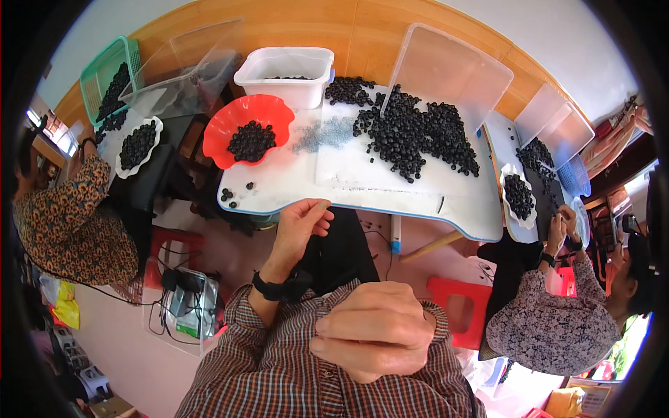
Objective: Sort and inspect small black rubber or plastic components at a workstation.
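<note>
My left hand [303, 224] is at the near edge of the white table [279, 187], its thumb and fingertips pressed together. Whatever it pinches, if anything, is too small to see. Close to the camera, in front of my checked shirt, my right hand [376, 331] has its fingers curled together, and what they hold is hidden. A red scalloped bowl [217, 132] on the table contains small round black pieces [252, 141]. Several loose black pieces [230, 198] lie at the table's front left corner. To the bowl's right is a patch of small clear pieces [326, 134].
A large heap of black pieces [408, 136] spreads across the table beside a tilted clear plastic bin [453, 66]. Behind the bowl stands a white tub [284, 59]. Two people [77, 226] [557, 317] sit at either side. A red stool [456, 303] is below right.
</note>
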Motion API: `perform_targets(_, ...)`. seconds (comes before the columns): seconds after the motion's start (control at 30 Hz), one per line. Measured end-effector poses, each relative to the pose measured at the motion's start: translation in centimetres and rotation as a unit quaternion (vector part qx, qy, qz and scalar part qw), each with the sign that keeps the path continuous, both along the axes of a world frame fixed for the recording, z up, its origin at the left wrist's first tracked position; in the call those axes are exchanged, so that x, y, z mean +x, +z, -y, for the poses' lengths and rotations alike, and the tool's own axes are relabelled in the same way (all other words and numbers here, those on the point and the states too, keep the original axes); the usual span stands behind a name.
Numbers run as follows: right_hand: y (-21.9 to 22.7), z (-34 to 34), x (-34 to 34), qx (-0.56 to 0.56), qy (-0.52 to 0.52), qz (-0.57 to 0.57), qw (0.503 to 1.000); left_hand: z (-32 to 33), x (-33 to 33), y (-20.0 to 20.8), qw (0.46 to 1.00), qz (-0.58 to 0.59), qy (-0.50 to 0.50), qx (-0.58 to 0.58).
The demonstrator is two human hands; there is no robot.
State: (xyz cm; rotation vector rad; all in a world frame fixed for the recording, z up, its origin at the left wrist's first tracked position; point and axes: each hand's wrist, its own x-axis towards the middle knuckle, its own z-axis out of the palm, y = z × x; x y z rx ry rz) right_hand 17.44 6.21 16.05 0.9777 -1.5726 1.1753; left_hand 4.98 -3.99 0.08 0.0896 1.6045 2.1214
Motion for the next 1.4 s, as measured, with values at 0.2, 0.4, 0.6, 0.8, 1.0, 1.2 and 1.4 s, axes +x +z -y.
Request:
perform_targets(0.2,-2.7,-2.8,-1.8,0.019,-0.048,0.060,0.997,-0.3,-0.8,2.3,1.000,-0.026,-0.003,0.007)
perform_targets(0.4,-3.9,-6.1,-1.7,0.051,-0.121,0.143,0.981,-1.1,-0.8,3.6,0.999,-0.034,-0.018,0.028)
perform_targets(0.6,-4.7,-7.4,-3.3,0.060,-0.154,0.133,0.977,-1.6,-0.2,1.8,0.999,-0.008,-0.041,0.023)
perform_targets(0.8,-7.8,-6.7,-5.1,0.051,-0.175,0.193,0.964,-2.0,-0.9,0.9,0.999,0.004,-0.052,0.006)
perform_targets(1.0,-15.0,-9.3,-9.3,0.011,-0.277,0.335,0.901,-2.2,-2.5,-0.6,0.999,0.013,-0.027,-0.034)
perform_targets(1.2,-18.8,-12.7,-12.7,0.026,-0.385,0.384,0.839,-3.3,-3.5,-1.2,0.999,0.014,-0.016,-0.042)
perform_targets(1.4,-18.1,-13.1,-15.5,0.108,-0.456,0.371,0.802,-4.5,-4.3,-2.1,0.998,0.015,-0.018,-0.063)
